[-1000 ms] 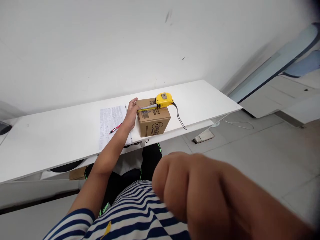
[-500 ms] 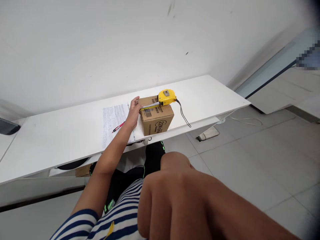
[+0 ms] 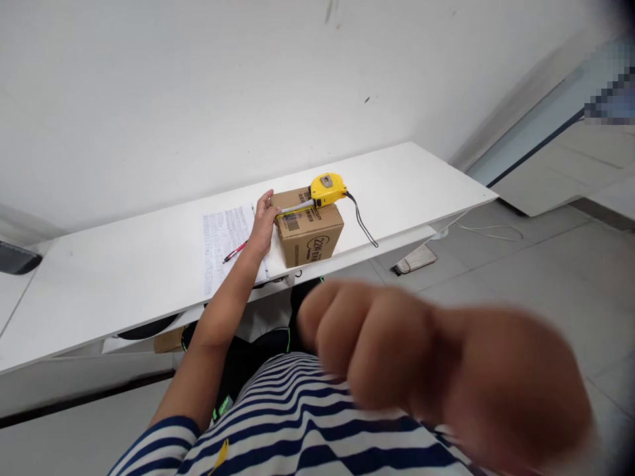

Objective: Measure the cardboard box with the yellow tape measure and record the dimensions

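A brown cardboard box (image 3: 315, 238) with printing on it stands at the front edge of the white table. On top of it lies a yellow tape measure (image 3: 328, 189), its blade drawn out across the box top and its dark wrist strap hanging to the right. My left hand (image 3: 264, 221) is at the box's left edge, fingers closed on the end of the blade. Close to the camera, my right hand (image 3: 397, 344) is curled into a loose fist, blurred by motion. I see nothing in it, and it is apart from the box.
Left of the box, a sheet of handwritten paper (image 3: 223, 231) lies on the white table (image 3: 124, 264), with a red pen (image 3: 235, 252) across it. A dark object (image 3: 18, 258) sits at the far left. A cable (image 3: 489, 230) trails over the tiled floor at right.
My right hand has turned and shifted, lifting up and to the right in front of the camera. My left hand, the tape measure and the box stay together as before.
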`<state>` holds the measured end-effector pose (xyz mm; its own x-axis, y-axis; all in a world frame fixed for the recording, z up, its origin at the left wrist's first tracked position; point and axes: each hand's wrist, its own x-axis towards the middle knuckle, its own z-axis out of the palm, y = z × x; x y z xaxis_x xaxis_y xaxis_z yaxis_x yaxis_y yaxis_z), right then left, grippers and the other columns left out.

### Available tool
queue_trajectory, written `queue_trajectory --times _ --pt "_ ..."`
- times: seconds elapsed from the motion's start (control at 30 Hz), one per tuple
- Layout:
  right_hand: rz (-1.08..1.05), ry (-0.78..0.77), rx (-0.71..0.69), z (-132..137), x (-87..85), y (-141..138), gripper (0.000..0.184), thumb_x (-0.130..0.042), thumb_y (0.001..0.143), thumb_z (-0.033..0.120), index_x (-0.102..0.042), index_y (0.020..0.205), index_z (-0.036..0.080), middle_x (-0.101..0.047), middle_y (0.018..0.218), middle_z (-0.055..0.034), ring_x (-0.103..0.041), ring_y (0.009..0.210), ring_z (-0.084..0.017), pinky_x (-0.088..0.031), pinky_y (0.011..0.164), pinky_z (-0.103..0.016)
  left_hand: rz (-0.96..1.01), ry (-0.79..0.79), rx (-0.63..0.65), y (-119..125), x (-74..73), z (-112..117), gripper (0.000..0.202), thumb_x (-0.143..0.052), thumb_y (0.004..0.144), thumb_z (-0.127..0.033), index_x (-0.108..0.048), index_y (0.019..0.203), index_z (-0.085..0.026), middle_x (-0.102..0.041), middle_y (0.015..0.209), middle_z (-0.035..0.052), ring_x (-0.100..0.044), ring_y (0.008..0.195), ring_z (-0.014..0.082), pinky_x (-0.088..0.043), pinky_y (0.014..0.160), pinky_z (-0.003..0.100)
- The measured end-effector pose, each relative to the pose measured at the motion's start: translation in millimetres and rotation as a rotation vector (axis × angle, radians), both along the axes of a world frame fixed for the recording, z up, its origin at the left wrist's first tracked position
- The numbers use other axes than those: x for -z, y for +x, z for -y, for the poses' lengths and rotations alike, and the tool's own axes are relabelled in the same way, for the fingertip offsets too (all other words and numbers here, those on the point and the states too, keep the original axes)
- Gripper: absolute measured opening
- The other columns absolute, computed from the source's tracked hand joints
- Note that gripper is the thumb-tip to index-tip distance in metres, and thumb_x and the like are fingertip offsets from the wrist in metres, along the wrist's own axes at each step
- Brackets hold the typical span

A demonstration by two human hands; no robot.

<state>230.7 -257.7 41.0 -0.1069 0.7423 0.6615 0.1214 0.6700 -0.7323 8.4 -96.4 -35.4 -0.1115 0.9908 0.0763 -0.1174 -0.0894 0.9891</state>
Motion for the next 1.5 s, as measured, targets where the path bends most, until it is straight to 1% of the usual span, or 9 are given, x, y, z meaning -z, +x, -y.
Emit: queue_trajectory --times 0.1,0.2,0.4,0.63,0.77,0.87,1.13,1.3,1.5 --pt "-0.178 0.050 0.355 -68.8 -9.0 -12.5 0.058 -0.023 0.101 0.070 -0.033 0.157 0.059 -0.068 0.124 -0.0050 -0.065 0.125 -0.035 -0.058 0.094 -0.061 -0.023 -0.006 0.025 -3.7 0.0 2.3 0.062 -0.063 0.089 -0.035 -0.046 0.148 -0.030 -0.055 0.158 0.0079 -0.052 0.146 0.0314 -0.044 0.119 0.045" --pt "-0.007 -0.055 0.537 -142.4 -4.5 -5.6 0.067 -0.033 0.102 0.071 -0.037 0.160 0.038 -0.057 0.144 -0.0133 -0.054 0.141 -0.039 -0.050 0.109 -0.064 -0.044 0.011 0.035 -6.8 1.8 1.9 0.068 -0.067 0.087 -0.040 -0.044 0.149 -0.030 -0.052 0.161 0.0105 -0.049 0.149 0.0313 -0.042 0.121 0.046" --pt "0.214 -0.512 0.207 -216.1 30.4 23.9 0.087 -0.066 0.083 0.080 -0.054 0.150 0.025 -0.071 0.126 -0.0170 -0.066 0.122 -0.038 -0.053 0.109 -0.059 -0.066 -0.049 -0.035 -10.8 5.0 6.8 0.072 -0.072 0.086 -0.047 -0.039 0.147 -0.028 -0.045 0.164 0.0150 -0.046 0.152 0.0301 -0.041 0.120 0.045" --pt "0.147 -0.319 -0.093 -181.7 45.2 41.9 0.086 -0.084 0.076 0.061 -0.052 0.152 0.038 -0.070 0.133 -0.0058 -0.068 0.122 -0.030 -0.058 0.109 -0.054 -0.150 -0.145 -0.136 -13.5 4.4 15.0 0.056 -0.075 0.086 -0.051 -0.047 0.129 -0.029 -0.051 0.155 0.0125 -0.045 0.149 0.0312 -0.039 0.118 0.046" --pt "0.175 -0.251 -0.063 -167.9 56.5 39.9 0.072 -0.079 0.082 0.057 -0.055 0.148 0.041 -0.057 0.156 -0.0044 -0.059 0.139 -0.033 -0.055 0.112 -0.056 -0.257 -0.126 -0.180 -13.9 2.3 18.3 0.038 -0.074 0.087 -0.053 -0.052 0.100 -0.024 -0.064 0.110 0.0058 -0.061 0.105 0.0223 -0.047 0.098 0.038" --pt "0.200 -0.261 -0.040 -165.9 61.9 27.3 0.084 -0.083 0.079 0.053 -0.047 0.153 0.040 -0.050 0.162 -0.0059 -0.055 0.142 -0.035 -0.055 0.112 -0.057 -0.328 -0.133 -0.115 -15.6 -1.3 23.3 0.040 -0.068 0.091 -0.057 -0.048 0.081 -0.024 -0.052 0.078 -0.0013 -0.050 0.071 0.0160 -0.044 0.074 0.032" --pt "0.151 -0.238 0.067 -162.2 55.0 9.2 0.054 -0.081 0.076 0.042 -0.061 0.125 0.030 -0.069 0.133 -0.0068 -0.064 0.128 -0.032 -0.053 0.111 -0.055 -0.538 -0.019 -0.074 -29.2 -29.4 37.0 0.043 -0.058 0.097 -0.055 -0.056 0.068 -0.023 -0.044 0.063 -0.0017 -0.038 0.059 0.0156 -0.032 0.062 0.033" --pt "0.215 0.060 0.004 -107.2 53.8 -16.6 0.044 -0.078 0.080 0.034 -0.056 0.118 0.034 -0.073 0.129 -0.0077 -0.067 0.125 -0.034 -0.054 0.103 -0.058 -0.267 0.017 -0.055 -54.0 -38.8 106.2 0.045 -0.066 0.092 -0.060 -0.054 0.068 -0.024 -0.049 0.062 -0.0019 -0.045 0.060 0.0154 -0.041 0.067 0.032" --pt "0.336 0.457 -0.218 -20.4 108.1 -94.2 0.040 -0.069 0.085 0.017 -0.056 0.119 0.034 -0.078 0.120 -0.0056 -0.075 0.099 -0.025 -0.052 0.082 -0.043 0.231 -0.202 -0.040 -62.2 20.3 232.9 0.054 -0.078 0.076 -0.076 -0.072 0.095 -0.026 -0.072 0.090 0.0024 -0.063 0.082 0.0186 -0.051 0.079 0.032"
